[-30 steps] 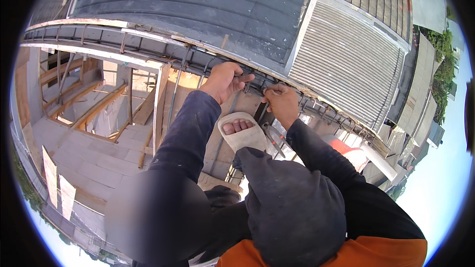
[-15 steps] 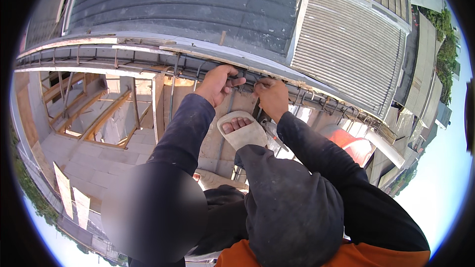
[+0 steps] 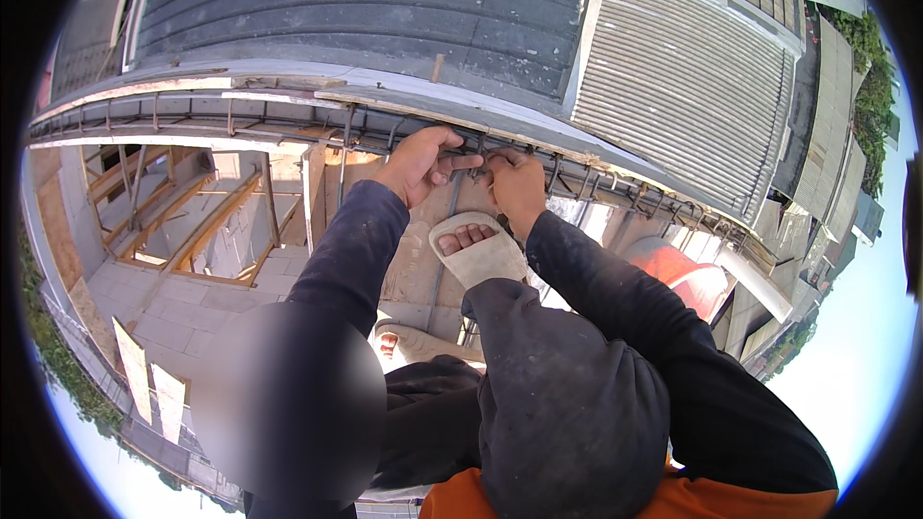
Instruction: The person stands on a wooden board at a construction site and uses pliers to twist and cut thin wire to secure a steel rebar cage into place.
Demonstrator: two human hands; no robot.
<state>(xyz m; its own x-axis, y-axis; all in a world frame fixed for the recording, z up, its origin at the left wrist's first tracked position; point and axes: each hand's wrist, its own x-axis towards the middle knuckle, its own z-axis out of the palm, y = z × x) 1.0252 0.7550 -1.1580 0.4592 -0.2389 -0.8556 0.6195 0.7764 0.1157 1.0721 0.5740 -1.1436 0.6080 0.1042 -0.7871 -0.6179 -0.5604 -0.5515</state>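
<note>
A cage of steel reinforcing bars (image 3: 375, 142) runs along the board edge in front of me. My left hand (image 3: 420, 165) is at its bars, palm turned inward. Its index finger is stretched to the right and the thumb stands apart from it; I see nothing held there. Just to the right, my right hand (image 3: 517, 190) is closed in a pinch against the bars, close to the left fingertip. Whatever sits in that pinch is too small or hidden to make out. Below the hands, my sandalled foot (image 3: 471, 238) rests on a wooden board (image 3: 409, 264).
Beyond the bars lie a dark sheet roof (image 3: 365, 10) and a corrugated roof (image 3: 678, 86). To the left, timber framing (image 3: 207, 221) surrounds an opening beside a pale block surface (image 3: 197, 298). A red and white object (image 3: 678, 274) and a pale pipe (image 3: 755, 284) are on the right.
My right hand has shifted slightly left and turned, its fingers now nearer the left fingertip. The left index finger reaches further right. A tool seen beside my foot is now hidden behind my right forearm.
</note>
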